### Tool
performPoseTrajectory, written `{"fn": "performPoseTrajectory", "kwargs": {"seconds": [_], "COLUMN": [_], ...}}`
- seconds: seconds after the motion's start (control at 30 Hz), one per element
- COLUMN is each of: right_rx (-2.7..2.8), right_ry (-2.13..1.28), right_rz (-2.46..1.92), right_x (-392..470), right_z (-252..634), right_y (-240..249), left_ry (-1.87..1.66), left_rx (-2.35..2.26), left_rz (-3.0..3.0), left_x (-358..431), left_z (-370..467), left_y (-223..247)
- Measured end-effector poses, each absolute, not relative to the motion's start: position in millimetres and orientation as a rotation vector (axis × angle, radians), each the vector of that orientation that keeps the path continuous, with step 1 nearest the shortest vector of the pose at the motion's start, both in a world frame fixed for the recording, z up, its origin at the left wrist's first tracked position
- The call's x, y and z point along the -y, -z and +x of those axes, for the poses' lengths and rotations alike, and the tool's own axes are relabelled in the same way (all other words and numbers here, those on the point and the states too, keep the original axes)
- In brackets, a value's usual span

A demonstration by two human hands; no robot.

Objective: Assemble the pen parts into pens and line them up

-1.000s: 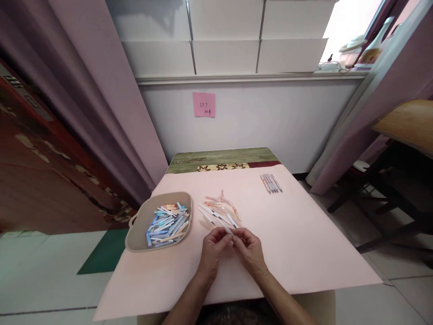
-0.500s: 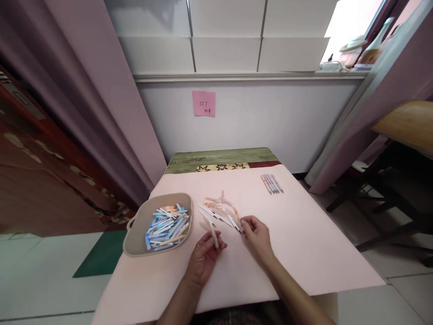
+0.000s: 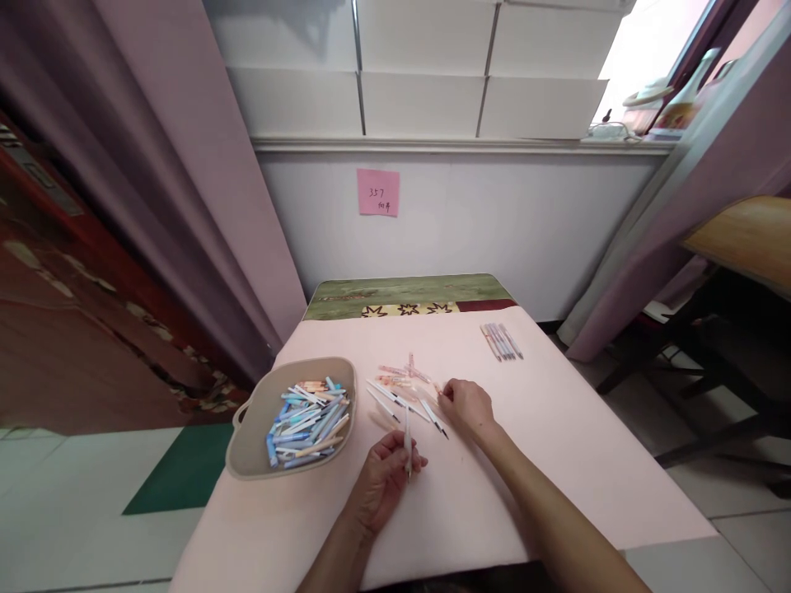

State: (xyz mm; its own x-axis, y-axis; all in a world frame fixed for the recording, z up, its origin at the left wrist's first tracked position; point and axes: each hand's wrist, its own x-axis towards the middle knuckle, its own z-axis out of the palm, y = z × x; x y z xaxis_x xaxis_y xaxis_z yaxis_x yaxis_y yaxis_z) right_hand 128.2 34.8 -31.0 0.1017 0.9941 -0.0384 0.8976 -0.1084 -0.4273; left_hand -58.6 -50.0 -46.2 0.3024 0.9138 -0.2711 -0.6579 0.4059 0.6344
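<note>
My left hand [image 3: 381, 482] pinches a slim, pale pen [image 3: 408, 436], held nearly upright over the near part of the table. To its right, my right hand [image 3: 470, 405] has its thumb and fingers closed at the end of a pinkish-orange pen [image 3: 436, 385]; the fingertips partly hide it. Several pink and orange pens [image 3: 395, 371] lie crossed in a loose pile just beyond the hands. Thin white sticks with dark tips, like pen refills [image 3: 384, 405], are scattered between the pile and my left hand.
A beige basket [image 3: 255, 428] full of blue, white and tan pens stands at the left of the pink-covered table [image 3: 556, 461]. At the far right several pens [image 3: 502, 342] lie side by side in a row. A pink note [image 3: 378, 193] is on the wall.
My left hand has shifted slightly right and tipped its pen more upright. My right hand has turned, its fingertips still at the pile's right side. The view has shifted slightly.
</note>
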Motion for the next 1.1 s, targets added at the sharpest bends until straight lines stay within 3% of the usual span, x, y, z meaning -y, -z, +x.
{"fn": "performPoseTrajectory", "kwargs": {"seconds": [0.33, 0.53, 0.63, 1.1], "right_rx": [1.723, 0.938, 0.731, 0.588], "right_ry": [-0.414, -1.374, -1.619, -1.547], "right_rz": [-2.200, -1.215, -1.002, -0.926], "right_x": [-27, -5, 3, 14], "right_z": [135, 131, 119, 105], "right_y": [20, 12, 8, 2], "left_ry": [-1.111, -1.091, -1.055, -0.981], "left_rx": [-0.617, -0.685, -0.702, -0.704], "left_rz": [0.495, 0.487, 0.520, 0.702], "left_x": [51, 50, 50, 54], "left_z": [-60, -61, -62, -61], "left_y": [48, 48, 49, 49]}}
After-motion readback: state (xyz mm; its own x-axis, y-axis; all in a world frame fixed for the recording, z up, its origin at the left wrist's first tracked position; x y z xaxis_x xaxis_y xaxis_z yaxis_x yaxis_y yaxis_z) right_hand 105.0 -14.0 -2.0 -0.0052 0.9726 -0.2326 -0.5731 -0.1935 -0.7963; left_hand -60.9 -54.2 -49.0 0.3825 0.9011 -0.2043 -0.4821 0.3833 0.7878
